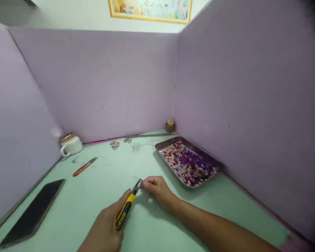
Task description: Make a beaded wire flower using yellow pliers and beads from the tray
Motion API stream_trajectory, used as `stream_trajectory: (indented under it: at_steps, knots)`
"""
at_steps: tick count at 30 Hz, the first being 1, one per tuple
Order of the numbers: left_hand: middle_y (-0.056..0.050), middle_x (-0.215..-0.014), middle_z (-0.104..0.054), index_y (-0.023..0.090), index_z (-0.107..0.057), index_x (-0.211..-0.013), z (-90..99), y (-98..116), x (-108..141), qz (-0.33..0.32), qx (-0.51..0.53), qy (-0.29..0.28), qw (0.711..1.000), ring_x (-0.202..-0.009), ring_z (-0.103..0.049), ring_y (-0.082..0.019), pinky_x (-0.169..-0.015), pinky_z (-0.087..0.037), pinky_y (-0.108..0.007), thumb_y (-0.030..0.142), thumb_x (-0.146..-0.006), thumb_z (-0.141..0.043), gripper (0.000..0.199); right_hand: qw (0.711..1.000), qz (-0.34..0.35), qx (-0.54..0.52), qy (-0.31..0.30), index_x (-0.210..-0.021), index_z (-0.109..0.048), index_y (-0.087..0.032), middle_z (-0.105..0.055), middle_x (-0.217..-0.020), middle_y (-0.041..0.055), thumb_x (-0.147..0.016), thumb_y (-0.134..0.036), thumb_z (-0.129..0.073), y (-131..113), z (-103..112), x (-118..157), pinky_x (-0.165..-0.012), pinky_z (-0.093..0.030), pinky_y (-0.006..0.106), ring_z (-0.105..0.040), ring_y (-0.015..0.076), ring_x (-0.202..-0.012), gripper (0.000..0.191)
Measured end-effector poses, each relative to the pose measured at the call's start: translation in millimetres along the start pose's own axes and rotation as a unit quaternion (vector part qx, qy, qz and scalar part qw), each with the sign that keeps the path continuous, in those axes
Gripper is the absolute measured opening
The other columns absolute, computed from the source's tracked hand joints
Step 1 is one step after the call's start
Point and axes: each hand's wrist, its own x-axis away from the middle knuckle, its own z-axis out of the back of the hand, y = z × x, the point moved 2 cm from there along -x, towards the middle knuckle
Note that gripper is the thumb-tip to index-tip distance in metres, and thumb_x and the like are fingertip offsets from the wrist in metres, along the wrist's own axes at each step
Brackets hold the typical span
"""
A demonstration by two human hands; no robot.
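Note:
My left hand (112,213) is wrapped round a pair of pliers (132,197) with yellow and black handles. The metal jaws point away from me and to the right, meeting the fingertips of my right hand (159,190). My right fingers are pinched together at the jaw tips; what they hold is too small to make out. A thin wire-like piece (136,177) sticks out beside the jaws. To the right of my hands, a metal tray (170,168) holds many red, purple, white and gold beads (187,161).
Red-handled thread snips (84,167) and a dark phone-like slab (33,213) lie on the left. A white cup (71,145) stands at the back left, a small yellowish jar (170,125) in the far corner. Beaded rings (114,145) and thin pins (136,147) lie behind. Lilac partitions (115,84) enclose the table.

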Motion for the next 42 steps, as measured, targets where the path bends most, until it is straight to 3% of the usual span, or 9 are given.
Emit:
stream_trajectory:
  at_steps: [4, 12, 17, 20, 26, 31, 34, 36, 42]
  knots:
    - [0.006, -0.057, -0.053, 0.018, -0.056, -0.079, -8.1, -16.9, -2.0, 0.067, 0.079, -0.04, 0.994, -0.052, -0.051, -0.012, -0.055, -0.044, -0.023, 0.002, -0.048, -0.043, 0.036, 1.0, 0.008, 0.0, -0.001, -0.061, -0.063, -0.011, -0.041, -0.045, -0.004, -0.064, -0.037, -0.057, -4.5, 1.3, 3.1, -0.047, -0.021, 0.022, -0.031, 0.0072, -0.046, 0.027]
    - [0.003, -0.064, -0.056, 0.019, -0.048, -0.088, -15.1, -56.6, -16.4, 0.171, 0.335, -0.261, 0.889, -0.04, -0.053, -0.012, -0.037, -0.034, -0.02, 0.007, -0.042, -0.054, 0.048, 1.0, 0.018, -0.017, -0.011, -0.059, -0.063, -0.011, -0.044, -0.045, -0.0031, -0.064, -0.036, -0.059, -2.2, 0.8, 2.4, -0.048, -0.024, 0.022, -0.034, 0.0078, -0.046, 0.026]
    - [-0.001, -0.083, -0.06, 0.021, -0.049, -0.109, -3.2, -28.1, -4.1, 0.069, 0.016, -0.058, 0.996, -0.079, -0.058, -0.02, -0.072, -0.045, -0.03, 0.0, -0.048, -0.041, 0.065, 1.0, 0.013, 0.003, 0.002, -0.06, -0.064, -0.011, -0.041, -0.042, -0.0037, -0.064, -0.035, -0.058, -0.5, 1.7, 1.4, -0.047, -0.022, 0.022, -0.032, 0.0076, -0.044, 0.026]
    - [-0.006, -0.106, -0.057, 0.025, -0.029, -0.131, -4.0, -12.6, 4.1, 0.028, -0.13, -0.007, 0.991, -0.104, -0.05, -0.023, -0.086, -0.038, -0.03, 0.003, -0.059, -0.041, 0.077, 1.0, 0.012, 0.003, 0.009, -0.059, -0.064, -0.011, -0.04, -0.041, -0.004, -0.063, -0.035, -0.059, 0.6, 1.7, 1.0, -0.046, -0.021, 0.022, -0.031, 0.0075, -0.043, 0.025]
    - [-0.008, -0.097, -0.057, 0.025, -0.022, -0.135, -7.6, -4.5, 6.1, 0.086, -0.3, 0.013, 0.95, -0.077, -0.058, -0.021, -0.065, -0.041, -0.026, 0.002, -0.061, -0.036, 0.079, 1.0, 0.011, 0.002, 0.019, -0.06, -0.063, -0.011, -0.041, -0.043, -0.0038, -0.064, -0.035, -0.059, 3.5, 1.8, 0.3, -0.047, -0.022, 0.022, -0.032, 0.0078, -0.045, 0.025]
    - [-0.003, -0.086, -0.059, 0.023, -0.045, -0.118, -5.6, -0.2, 4.3, 0.027, -0.122, -0.005, 0.992, -0.081, -0.055, -0.02, -0.073, -0.04, -0.025, 0.001, -0.053, -0.038, 0.069, 1.0, 0.015, -0.005, 0.009, -0.06, -0.064, -0.011, -0.042, -0.043, -0.0038, -0.064, -0.036, -0.059, 1.7, 1.4, 0.6, -0.047, -0.022, 0.022, -0.032, 0.0076, -0.045, 0.026]
    - [0.004, -0.063, -0.053, 0.019, -0.055, -0.083, -7.2, -12.0, 0.5, 0.058, 0.027, -0.056, 0.996, -0.058, -0.052, -0.013, -0.054, -0.04, -0.022, 0.002, -0.048, -0.04, 0.042, 1.0, 0.013, -0.013, 0.004, -0.061, -0.064, -0.011, -0.044, -0.045, -0.0033, -0.064, -0.035, -0.059, -1.7, 0.6, 2.3, -0.048, -0.022, 0.022, -0.033, 0.0078, -0.046, 0.025]
    - [0.006, -0.055, -0.05, 0.018, -0.05, -0.068, -9.8, -25.6, -4.0, 0.117, 0.107, -0.092, 0.983, -0.043, -0.046, -0.009, -0.041, -0.036, -0.02, 0.003, -0.045, -0.043, 0.029, 1.0, 0.013, -0.023, 0.002, -0.061, -0.064, -0.011, -0.045, -0.045, -0.0029, -0.064, -0.035, -0.059, -4.0, 0.1, 3.4, -0.048, -0.023, 0.022, -0.034, 0.008, -0.047, 0.024]
    - [0.004, -0.059, -0.056, 0.018, -0.049, -0.089, -13.6, -50.1, -16.2, 0.191, 0.305, -0.237, 0.902, -0.038, -0.05, -0.01, -0.034, -0.032, -0.018, 0.006, -0.04, -0.052, 0.051, 0.999, 0.009, -0.036, -0.005, -0.059, -0.063, -0.012, -0.046, -0.045, -0.0029, -0.063, -0.035, -0.06, -5.7, 0.3, 4.1, -0.048, -0.023, 0.022, -0.034, 0.0078, -0.046, 0.024]
